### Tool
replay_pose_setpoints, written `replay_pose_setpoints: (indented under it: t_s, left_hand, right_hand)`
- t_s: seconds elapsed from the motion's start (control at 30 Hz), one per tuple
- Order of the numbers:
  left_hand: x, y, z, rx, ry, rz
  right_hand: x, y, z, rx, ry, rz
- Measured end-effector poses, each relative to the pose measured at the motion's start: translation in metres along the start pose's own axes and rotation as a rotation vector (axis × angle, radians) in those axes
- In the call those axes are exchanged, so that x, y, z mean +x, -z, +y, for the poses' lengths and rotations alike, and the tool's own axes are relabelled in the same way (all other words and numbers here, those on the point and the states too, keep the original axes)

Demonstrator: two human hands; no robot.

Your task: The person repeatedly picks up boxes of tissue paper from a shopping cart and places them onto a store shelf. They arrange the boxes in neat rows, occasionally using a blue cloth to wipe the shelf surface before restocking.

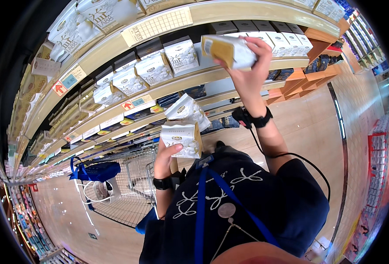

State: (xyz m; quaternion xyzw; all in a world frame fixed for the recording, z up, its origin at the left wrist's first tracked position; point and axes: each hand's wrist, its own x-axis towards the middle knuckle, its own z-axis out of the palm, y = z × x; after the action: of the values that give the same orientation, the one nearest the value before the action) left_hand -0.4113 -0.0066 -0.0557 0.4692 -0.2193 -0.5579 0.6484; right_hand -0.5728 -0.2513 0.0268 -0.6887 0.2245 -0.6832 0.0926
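Both hands hold white cartons before the store shelf.

Right hand (251, 66), raised toward 12 o'clock, has its fingers wrapped round a white-and-yellow carton (227, 51) level with the boxed row on the shelf (212, 75). Left hand (163, 160) grips a white carton (181, 138) (a second one leans just above it) near centre; wire trolley (128, 189) at 8 o'clock.

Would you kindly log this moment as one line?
left hand: holds white carton | right hand: holds yellow-ended pack at shelf | cart: below
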Motion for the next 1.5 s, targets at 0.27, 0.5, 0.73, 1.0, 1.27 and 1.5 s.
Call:
replay_pose_setpoints:
  t_s: [0.27,0.5,0.73,1.0,1.27,1.5]
  left_hand:
    - [0.017,-0.012,0.012,0.04,-0.067,-0.082]
    - [0.037,0.0,0.019,0.025,-0.138,-0.036]
    - [0.051,-0.002,0.016,-0.006,-0.182,-0.036]
    - [0.06,-0.014,0.02,0.019,-0.098,-0.046]
    - [0.056,-0.022,0.022,0.03,-0.1,-0.027]
    - [0.043,-0.016,0.016,-0.033,-0.119,0.051]
  right_hand:
    - [0.006,-0.057,0.027,-0.136,-0.056,-0.011]
    - [0.005,-0.075,0.042,-0.162,-0.162,-0.181]
    - [0.014,-0.074,0.056,-0.244,-0.243,-0.31]
    - [0.008,-0.081,0.078,-0.241,-0.301,-0.66]
    - [-0.011,-0.098,0.082,0.101,-0.291,-0.516]
    - [-0.01,-0.086,0.074,0.232,-0.381,-0.615]
